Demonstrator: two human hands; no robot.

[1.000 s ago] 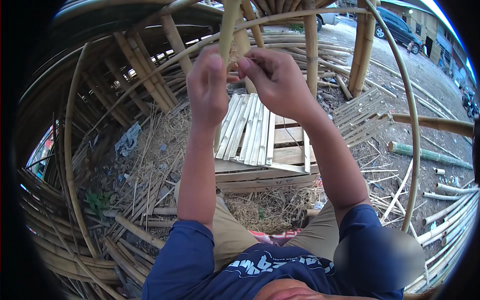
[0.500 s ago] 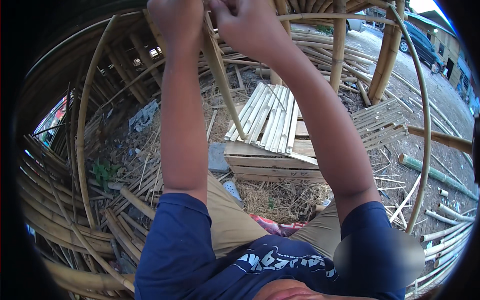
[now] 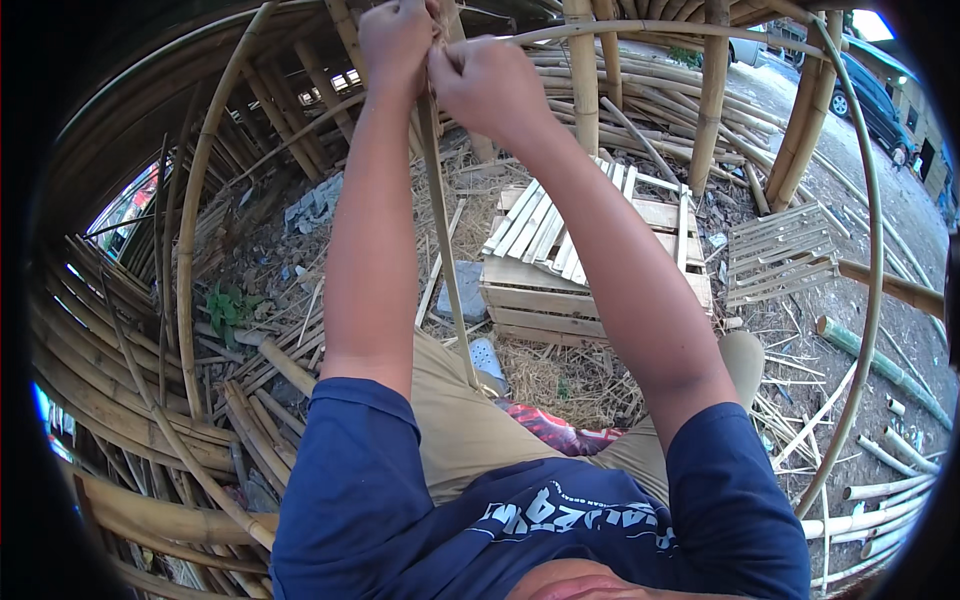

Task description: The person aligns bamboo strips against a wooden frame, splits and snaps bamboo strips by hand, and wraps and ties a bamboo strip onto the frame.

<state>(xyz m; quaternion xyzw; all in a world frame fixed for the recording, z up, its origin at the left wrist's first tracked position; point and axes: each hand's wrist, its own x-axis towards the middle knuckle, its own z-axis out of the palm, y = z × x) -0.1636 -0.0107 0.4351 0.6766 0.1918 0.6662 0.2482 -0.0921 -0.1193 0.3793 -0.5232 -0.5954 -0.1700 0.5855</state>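
Both arms are stretched out ahead of me toward the top of the head view. My left hand (image 3: 396, 45) is closed round the upper part of a long bamboo strip (image 3: 447, 235). Just right of it and slightly lower, my right hand (image 3: 492, 88) is closed against the same strip, its thumb side toward the left hand. The strip slants down from the hands, and its lower end reaches my left thigh. Beyond my right forearm, a row of split bamboo slats (image 3: 535, 228) lies on a wooden crate (image 3: 545, 303), partly hidden by that arm.
A slatted bamboo panel (image 3: 780, 255) lies right of the crate. Bent bamboo poles (image 3: 876, 240) arch up on both sides. Bamboo stacks (image 3: 110, 370) crowd the left. A grey block (image 3: 462, 290) and a light clog (image 3: 486, 358) are near my left leg. A dark car (image 3: 868, 98) stands far right.
The strip's lower end has swung from the crate's slats toward me, down to my left thigh. My hands have come a little lower in view and remain on the strip.
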